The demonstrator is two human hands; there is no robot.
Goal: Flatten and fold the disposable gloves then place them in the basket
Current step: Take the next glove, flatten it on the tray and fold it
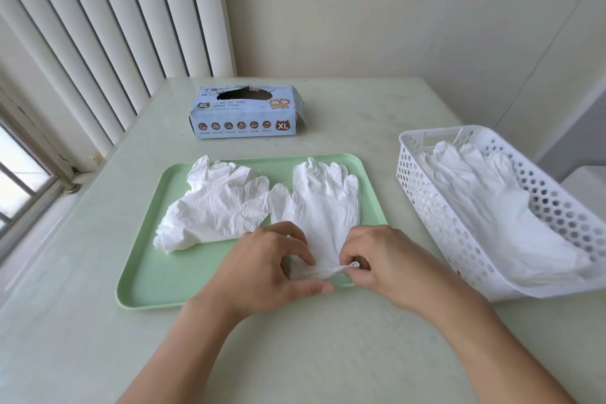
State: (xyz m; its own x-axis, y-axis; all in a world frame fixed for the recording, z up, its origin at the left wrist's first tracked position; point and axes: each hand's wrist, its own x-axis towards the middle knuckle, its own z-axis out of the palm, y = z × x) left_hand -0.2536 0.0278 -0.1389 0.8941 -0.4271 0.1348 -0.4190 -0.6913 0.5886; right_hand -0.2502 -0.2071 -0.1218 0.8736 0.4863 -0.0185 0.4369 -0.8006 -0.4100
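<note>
One white glove (323,203) lies flat, fingers pointing away from me, on the right half of the green tray (144,259); my right hand (380,259) pinches its cuff edge between curled thumb and fingertips, while my left hand (262,269) pinches the cuff's other end, fingers bent. Beside it on the tray sits a crumpled glove pile (210,207) — further right, apart from the tray, the white basket (436,207) holds more gloves, and a blue glove box (246,115) stands behind on the table (82,321).
</note>
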